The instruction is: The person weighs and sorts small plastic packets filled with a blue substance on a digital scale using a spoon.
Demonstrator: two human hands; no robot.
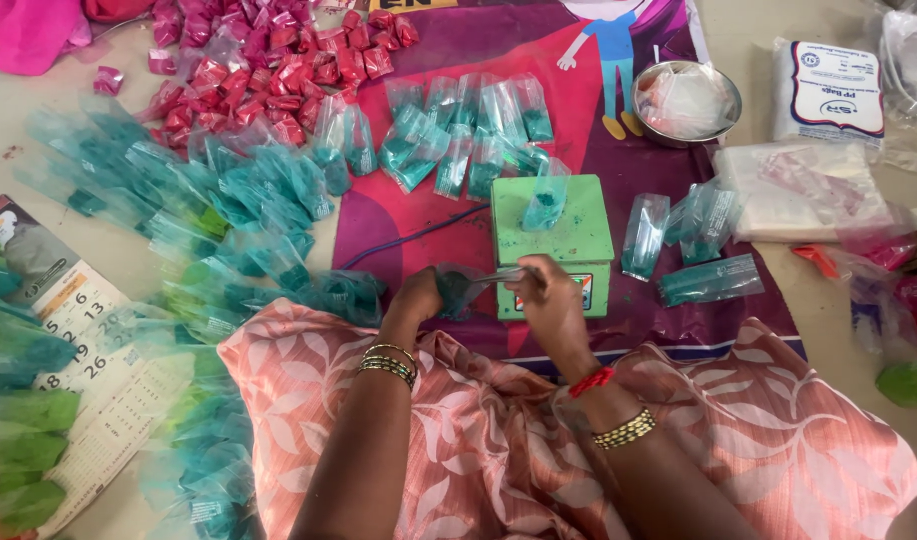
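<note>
Patterned pink cloth [499, 440] over the person's lap fills the 6 o'clock edge, with both forearms reaching up from it. Left hand [419, 298] is clenched around a small clear pouch of teal powder [457, 290]; right hand [547, 296] pinches the pouch's open mouth, held against the front edge of the green sealing box [569, 240] at centre. One filled pouch [547, 198] lies on top of the box.

Completed work, by appearance: a row of teal packets [459, 130] at 12 o'clock, a large heap of teal packets [229, 210] from 9 to 10 o'clock, and red packets [279, 75] at 11 o'clock. Green packets [19, 440] lie at 8 o'clock beside a calendar sheet [74, 330].

Outstanding, by appearance: a few pouches [679, 240] at 3 o'clock of the box, whether closed cannot be told, and a stack of flat bags [799, 190] further right. A steel bowl [687, 102] sits at 1 o'clock. Judgement: most of the batch is done, with the pouch in hand under way.
</note>
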